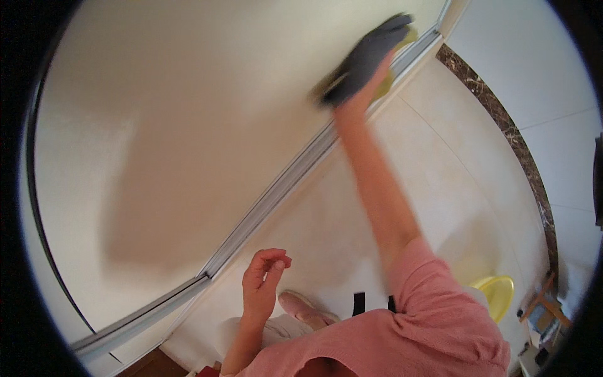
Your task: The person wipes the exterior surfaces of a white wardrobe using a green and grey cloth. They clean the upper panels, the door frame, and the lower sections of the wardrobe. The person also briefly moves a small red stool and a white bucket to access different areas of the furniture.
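Observation:
My right arm stretches up and away, and my right hand (pixel 379 78) is mostly covered by a dark grey cloth (pixel 361 66) with yellow parts showing along its edge. The cloth lies against a large pale panel (pixel 188 113), close to its metal track. Motion smears the cloth, and my fingers are hidden in it. Lower down, my left hand (pixel 264 276) hovers near my body beside the track. Its fingers curl in toward the thumb, and nothing shows between them.
A grey metal track (pixel 270 195) runs diagonally along the panel's edge. Pale floor tiles (pixel 433 169) end at a curved dark marbled strip (pixel 502 119). At the lower right are a yellow basin (pixel 499 296) and a wooden frame (pixel 545 301). My shoe (pixel 304 308) shows below my left hand.

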The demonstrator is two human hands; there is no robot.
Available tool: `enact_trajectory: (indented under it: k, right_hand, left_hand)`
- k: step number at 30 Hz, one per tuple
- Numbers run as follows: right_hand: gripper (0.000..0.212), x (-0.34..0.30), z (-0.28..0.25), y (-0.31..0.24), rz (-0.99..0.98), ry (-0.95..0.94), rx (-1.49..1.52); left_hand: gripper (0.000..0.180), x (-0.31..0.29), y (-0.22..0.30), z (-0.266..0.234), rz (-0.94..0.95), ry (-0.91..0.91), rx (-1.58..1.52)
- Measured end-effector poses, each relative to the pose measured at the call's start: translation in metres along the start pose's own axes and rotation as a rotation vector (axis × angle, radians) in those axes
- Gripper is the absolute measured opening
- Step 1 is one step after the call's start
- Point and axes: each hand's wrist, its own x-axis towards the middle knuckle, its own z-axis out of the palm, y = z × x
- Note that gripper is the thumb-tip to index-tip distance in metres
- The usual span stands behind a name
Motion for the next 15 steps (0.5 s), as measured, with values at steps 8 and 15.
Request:
enact_trajectory:
  k: [8, 15]
  right_hand:
    - [0.038, -0.141, 0.038, -0.031, -0.851, -1.150, -0.993]
    - [0.050, 0.023, 0.031, -0.068, -0.190, -0.001, -0.281]
  left_hand:
    - [0.022, -0.005, 0.029, 0.011, -0.008, 0.170, -0.351]
    - [0.019, -0.038, 0.022, 0.012, 0.083, 0.148, -0.152]
